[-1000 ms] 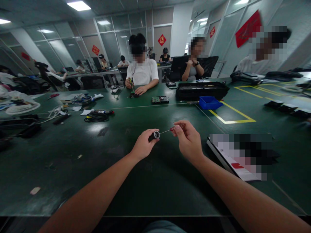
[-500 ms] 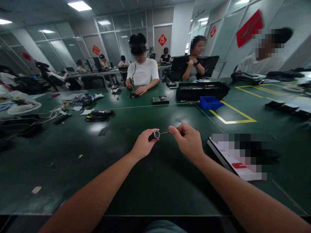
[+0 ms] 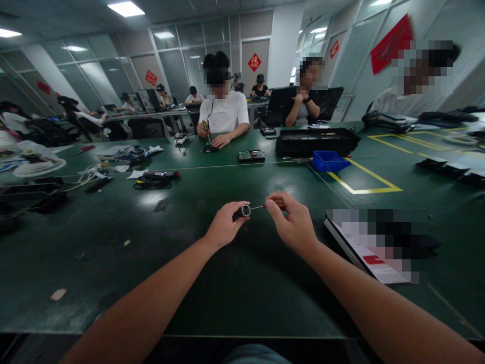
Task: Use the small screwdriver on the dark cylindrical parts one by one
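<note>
My left hand [image 3: 223, 226] is closed around a short black cylinder [image 3: 245, 211]. Its round, silver-rimmed end faces me, and inside it looks hollow with a dark pattern too small to make out. In my right hand [image 3: 294, 220] is a screwdriver [image 3: 279, 203] with a reddish-brown handle, pinched between thumb and fingers. The thin metal shaft points left and its tip meets the cylinder's rim. Whether the tip sits inside or just against the edge I cannot tell. Both hands are above the green table [image 3: 242, 283].
Right of my right arm lies a white box or booklet [image 3: 364, 253], partly blurred out. Farther back are a blue tray [image 3: 329, 161], a long black case [image 3: 316, 142], a circuit-board device [image 3: 250, 155] and a coiled black cable [image 3: 153, 180]. A person [image 3: 223, 114] works across the table.
My right fingers have shifted on the screwdriver, and more of its handle shows now. My left hand keeps the cylinder in nearly the same place.
</note>
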The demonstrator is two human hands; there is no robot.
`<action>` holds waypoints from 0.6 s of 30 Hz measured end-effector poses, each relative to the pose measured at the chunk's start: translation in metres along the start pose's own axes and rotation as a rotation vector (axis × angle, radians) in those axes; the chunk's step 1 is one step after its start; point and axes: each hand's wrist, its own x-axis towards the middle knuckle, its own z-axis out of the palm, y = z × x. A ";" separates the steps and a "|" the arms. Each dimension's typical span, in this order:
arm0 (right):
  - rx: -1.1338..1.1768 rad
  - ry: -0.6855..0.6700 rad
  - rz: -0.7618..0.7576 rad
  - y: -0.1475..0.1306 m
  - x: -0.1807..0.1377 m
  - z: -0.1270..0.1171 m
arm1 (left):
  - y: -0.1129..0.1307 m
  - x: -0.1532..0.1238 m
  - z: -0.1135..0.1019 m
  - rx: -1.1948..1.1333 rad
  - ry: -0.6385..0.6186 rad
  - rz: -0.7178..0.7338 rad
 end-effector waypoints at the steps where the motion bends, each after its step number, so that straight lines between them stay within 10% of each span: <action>1: -0.022 0.003 0.018 0.000 0.001 0.000 | 0.000 0.000 0.000 -0.003 0.001 0.002; 18: 0.271 0.117 0.173 0.008 0.001 0.011 | 0.001 0.000 0.001 0.002 0.009 -0.018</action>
